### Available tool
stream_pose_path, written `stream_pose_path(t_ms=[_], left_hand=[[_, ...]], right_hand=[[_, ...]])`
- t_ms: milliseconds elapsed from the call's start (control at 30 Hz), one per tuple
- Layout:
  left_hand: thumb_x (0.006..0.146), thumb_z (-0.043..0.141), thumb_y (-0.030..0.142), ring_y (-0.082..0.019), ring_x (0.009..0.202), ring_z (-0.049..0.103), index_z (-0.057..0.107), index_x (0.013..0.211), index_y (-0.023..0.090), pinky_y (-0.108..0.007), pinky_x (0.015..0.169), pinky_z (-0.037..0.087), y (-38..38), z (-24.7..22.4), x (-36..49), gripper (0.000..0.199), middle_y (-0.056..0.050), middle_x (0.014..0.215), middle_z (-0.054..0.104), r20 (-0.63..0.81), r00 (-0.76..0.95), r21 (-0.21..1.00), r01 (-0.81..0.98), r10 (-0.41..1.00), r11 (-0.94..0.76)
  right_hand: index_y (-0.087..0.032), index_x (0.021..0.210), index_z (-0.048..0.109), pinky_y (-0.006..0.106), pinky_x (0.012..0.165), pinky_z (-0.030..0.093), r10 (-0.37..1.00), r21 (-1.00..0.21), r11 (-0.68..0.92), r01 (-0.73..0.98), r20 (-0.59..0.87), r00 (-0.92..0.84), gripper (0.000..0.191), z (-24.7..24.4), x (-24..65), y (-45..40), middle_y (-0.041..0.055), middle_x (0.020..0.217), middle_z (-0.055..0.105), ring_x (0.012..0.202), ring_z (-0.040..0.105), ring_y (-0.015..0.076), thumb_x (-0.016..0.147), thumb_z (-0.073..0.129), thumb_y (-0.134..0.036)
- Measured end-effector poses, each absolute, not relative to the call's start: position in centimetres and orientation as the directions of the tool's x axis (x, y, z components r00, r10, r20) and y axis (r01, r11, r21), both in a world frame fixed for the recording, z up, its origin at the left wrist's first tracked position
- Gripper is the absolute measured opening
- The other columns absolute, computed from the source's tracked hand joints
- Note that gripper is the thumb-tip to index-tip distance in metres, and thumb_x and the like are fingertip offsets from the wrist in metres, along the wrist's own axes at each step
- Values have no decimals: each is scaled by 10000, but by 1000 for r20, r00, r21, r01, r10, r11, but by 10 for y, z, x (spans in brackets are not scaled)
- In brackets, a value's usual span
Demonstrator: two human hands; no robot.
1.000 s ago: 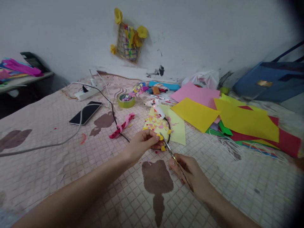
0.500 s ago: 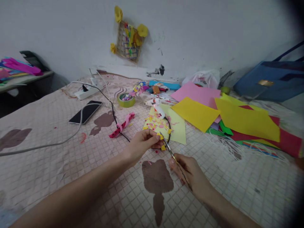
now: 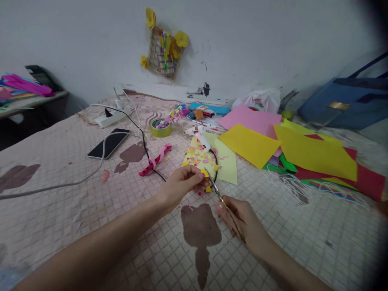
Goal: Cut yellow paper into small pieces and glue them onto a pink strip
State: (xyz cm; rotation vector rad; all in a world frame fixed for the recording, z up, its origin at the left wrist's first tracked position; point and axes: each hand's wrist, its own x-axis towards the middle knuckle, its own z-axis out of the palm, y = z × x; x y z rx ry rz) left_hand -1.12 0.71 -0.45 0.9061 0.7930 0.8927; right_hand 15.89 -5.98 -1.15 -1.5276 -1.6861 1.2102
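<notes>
Between the thumb and fingers of my left hand (image 3: 187, 180) is a small piece of yellow paper (image 3: 205, 173). My right hand (image 3: 235, 218) is closed round the handles of a pair of scissors (image 3: 216, 190), whose blades point up and left to the edge of that piece. Just beyond my hands lies a pale yellow sheet (image 3: 228, 161) strewn with pink and yellow paper bits (image 3: 197, 155). A white glue gun (image 3: 203, 141) rests on the sheet, its black cord curving down behind the scissors. Another yellow scrap (image 3: 208, 188) lies below my left fingertips.
Left of my hands lie a pink-and-red strip (image 3: 156, 160), a roll of tape (image 3: 161, 128), a phone (image 3: 109, 143) and a power strip (image 3: 112, 118) with trailing cables. Coloured sheets (image 3: 315, 149) and white string (image 3: 291, 184) spread on the right, near a blue bag (image 3: 345, 103).
Both hands hold almost the same place. The yellow piece has shifted slightly at the scissor blades; nothing else visibly moved.
</notes>
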Motion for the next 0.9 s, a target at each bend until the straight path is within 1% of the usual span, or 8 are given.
stream_pose_path(t_ms=[167, 500, 767, 900], left_hand=[[739, 654, 253, -121, 678, 614, 539, 762, 117, -265, 683, 476, 7, -3, -11, 180, -41, 718, 646, -169, 404, 912, -281, 899, 298], [748, 641, 248, -122, 677, 615, 541, 759, 118, -316, 737, 499, 9, -3, -12, 164, -29, 719, 634, -161, 397, 922, -266, 903, 281], [742, 651, 264, -117, 657, 623, 531, 756, 115, -292, 704, 512, 12, -4, -12, 192, -32, 699, 642, -155, 396, 925, -265, 905, 274], [746, 649, 276, -109, 646, 623, 530, 762, 116, -278, 697, 512, 13, -4, -13, 200, -31, 698, 645, -155, 402, 934, -239, 902, 267]], right_hand=[[-209, 565, 390, 215, 394, 265, 966, -871, -31, 490, -153, -210, 396, -12, 159, -60, -44, 475, 367, 427, 372, 109, 842, 414, -491], [-206, 586, 396, 210, 414, 265, 965, -862, -5, 507, -137, -224, 377, -18, 160, -59, -41, 504, 364, 458, 362, 110, 861, 395, -463], [-209, 589, 392, 213, 409, 254, 962, -853, -10, 521, -151, -228, 386, -17, 160, -60, -42, 501, 362, 448, 357, 109, 865, 377, -479], [-210, 589, 387, 214, 416, 248, 963, -846, 0, 533, -144, -228, 368, -16, 160, -60, -44, 502, 364, 455, 352, 111, 856, 404, -463]])
